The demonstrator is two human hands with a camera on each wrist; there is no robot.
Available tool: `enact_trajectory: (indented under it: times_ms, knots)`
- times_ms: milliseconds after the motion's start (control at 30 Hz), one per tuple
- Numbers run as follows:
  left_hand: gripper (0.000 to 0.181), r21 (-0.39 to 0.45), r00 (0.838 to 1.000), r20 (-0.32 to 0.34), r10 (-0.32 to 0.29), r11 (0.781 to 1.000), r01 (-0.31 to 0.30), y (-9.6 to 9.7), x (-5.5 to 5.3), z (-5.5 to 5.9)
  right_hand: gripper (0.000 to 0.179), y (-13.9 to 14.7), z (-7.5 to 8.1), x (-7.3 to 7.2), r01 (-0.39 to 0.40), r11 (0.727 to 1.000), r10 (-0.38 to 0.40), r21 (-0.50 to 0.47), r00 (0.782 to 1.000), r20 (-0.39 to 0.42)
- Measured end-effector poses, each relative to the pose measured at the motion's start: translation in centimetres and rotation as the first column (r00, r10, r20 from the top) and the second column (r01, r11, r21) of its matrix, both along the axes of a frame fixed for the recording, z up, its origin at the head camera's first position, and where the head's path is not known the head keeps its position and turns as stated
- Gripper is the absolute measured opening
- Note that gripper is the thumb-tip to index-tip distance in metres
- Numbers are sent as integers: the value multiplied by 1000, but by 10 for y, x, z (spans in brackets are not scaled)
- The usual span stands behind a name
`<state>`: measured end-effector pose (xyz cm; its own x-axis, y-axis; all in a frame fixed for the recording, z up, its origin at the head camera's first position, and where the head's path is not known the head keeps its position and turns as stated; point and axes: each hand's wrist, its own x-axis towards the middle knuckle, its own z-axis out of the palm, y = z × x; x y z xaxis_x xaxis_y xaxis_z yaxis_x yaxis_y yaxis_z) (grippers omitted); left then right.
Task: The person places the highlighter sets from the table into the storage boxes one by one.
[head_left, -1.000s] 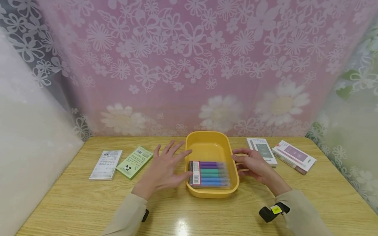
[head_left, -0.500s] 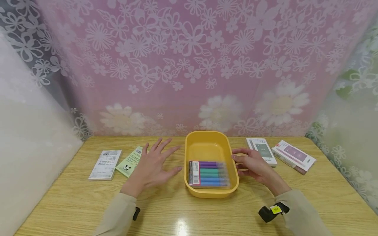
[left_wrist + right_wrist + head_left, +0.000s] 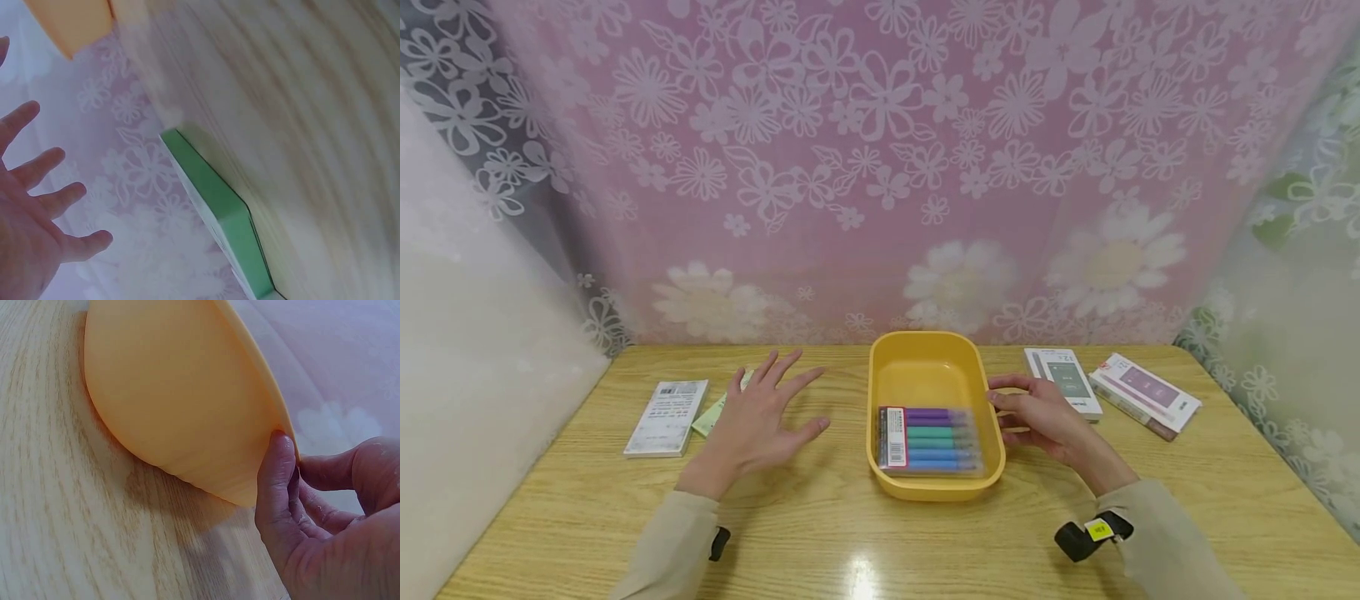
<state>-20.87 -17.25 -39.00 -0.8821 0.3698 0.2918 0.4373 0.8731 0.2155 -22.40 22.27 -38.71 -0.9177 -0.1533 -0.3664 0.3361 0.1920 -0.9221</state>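
Observation:
A yellow plastic tray (image 3: 925, 367) stands mid-table, with a clear pack of purple, green and blue pens (image 3: 936, 442) lying in its near half. My right hand (image 3: 1047, 423) pinches the tray's right rim; the right wrist view shows thumb and finger at the edge of the tray wall (image 3: 175, 394). My left hand (image 3: 748, 429) hovers with fingers spread and holds nothing. Beneath it in the head view, a green flat box (image 3: 709, 418) is mostly hidden; its green side (image 3: 219, 200) shows beside the hand in the left wrist view.
A white flat box (image 3: 667, 419) lies at the far left of the wooden table (image 3: 805, 533). To the right lie a white box with a grey-green panel (image 3: 1067, 383) and another with a purple panel (image 3: 1146, 393). A flowered curtain (image 3: 850, 208) hangs behind the table.
My left hand has moved left, away from the tray's left rim, and now covers most of the green box. My right hand and the tray stay where they were.

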Motion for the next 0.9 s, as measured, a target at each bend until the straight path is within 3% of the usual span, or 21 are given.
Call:
enact_trajectory:
  times_ms: [467, 900]
  knots:
    - [72, -46, 988, 124, 96, 995, -91, -34, -12, -6, 50, 0, 1, 1, -2, 1000, 2, -18, 1000, 8]
    - [71, -81, 966, 213, 146, 988, -132, -50, -23, -11, 50, 1, -1, -1, 5, 1000, -5, -13, 1000, 14]
